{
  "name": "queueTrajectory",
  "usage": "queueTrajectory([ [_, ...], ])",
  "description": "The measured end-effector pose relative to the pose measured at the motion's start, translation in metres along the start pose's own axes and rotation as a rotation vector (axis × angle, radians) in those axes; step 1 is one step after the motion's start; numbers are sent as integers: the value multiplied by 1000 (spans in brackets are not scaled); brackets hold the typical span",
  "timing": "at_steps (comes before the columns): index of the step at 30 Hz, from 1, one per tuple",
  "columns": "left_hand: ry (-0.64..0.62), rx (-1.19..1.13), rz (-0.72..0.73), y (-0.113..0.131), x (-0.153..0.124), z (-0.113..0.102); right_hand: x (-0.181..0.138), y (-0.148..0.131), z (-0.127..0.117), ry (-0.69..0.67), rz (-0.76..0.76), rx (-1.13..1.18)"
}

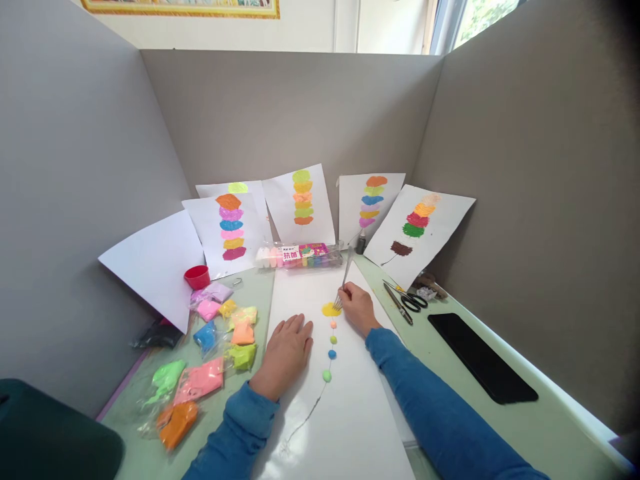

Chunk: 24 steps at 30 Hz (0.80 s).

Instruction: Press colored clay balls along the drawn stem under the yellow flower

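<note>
My right hand (358,307) grips a metal fork (347,265), handle up, with its tines down on a flattened yellow clay piece (330,309). That yellow piece lies on a white sheet (350,400). Below it, along a drawn line, sit small clay balls: an orange-pink ball (333,325), a light green ball (333,340), a blue ball (332,355) and a larger green ball (327,376). My left hand (287,351) rests flat on the sheet to the left of the balls, fingers stretched out and holding nothing.
Bagged clay (200,380) in several colours lies left, near a red cup (197,277). A clear pack (300,255) stands behind the sheet. Drawings (303,207) lean on the grey partition (300,113). Scissors (413,301), a pen (399,304) and a black phone (483,357) lie right.
</note>
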<state>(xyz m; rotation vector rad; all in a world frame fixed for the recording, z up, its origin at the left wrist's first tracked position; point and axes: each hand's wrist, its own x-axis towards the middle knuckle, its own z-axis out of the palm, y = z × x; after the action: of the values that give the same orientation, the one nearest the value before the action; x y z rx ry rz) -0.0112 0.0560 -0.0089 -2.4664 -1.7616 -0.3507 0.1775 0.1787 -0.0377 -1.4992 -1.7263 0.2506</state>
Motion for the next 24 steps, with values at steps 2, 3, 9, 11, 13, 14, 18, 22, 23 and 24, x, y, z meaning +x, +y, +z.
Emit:
queueTrajectory([
  [2, 0, 0, 0, 0, 0, 0, 0, -2, 1, 0, -13, -17],
  [3, -1, 1, 0, 0, 0, 0, 1, -3, 1, 5, -14, -27],
  [9, -7, 7, 1, 0, 1, 1, 1, -3, 1, 58, 23, -65],
  [11, -9, 9, 0, 0, 1, 1, 1, -3, 1, 54, 16, -64],
  [13, -11, 9, -2, 0, 2, 1, 0, -3, 2, 39, -3, -65],
  [14, -11, 10, -3, 0, 2, 1, 0, -4, 3, 33, -11, -69],
  [18, -11, 12, -5, 0, 1, 1, 1, -4, 2, 47, -3, -89],
  [22, -10, 13, -3, 1, 0, 0, 1, -3, 1, 56, 12, -86],
  [23, -9, 12, -3, 1, 0, 0, 1, -3, 1, 48, 5, -83],
  [24, -8, 11, -1, 1, 0, -1, 1, -4, 1, 39, -5, -81],
])
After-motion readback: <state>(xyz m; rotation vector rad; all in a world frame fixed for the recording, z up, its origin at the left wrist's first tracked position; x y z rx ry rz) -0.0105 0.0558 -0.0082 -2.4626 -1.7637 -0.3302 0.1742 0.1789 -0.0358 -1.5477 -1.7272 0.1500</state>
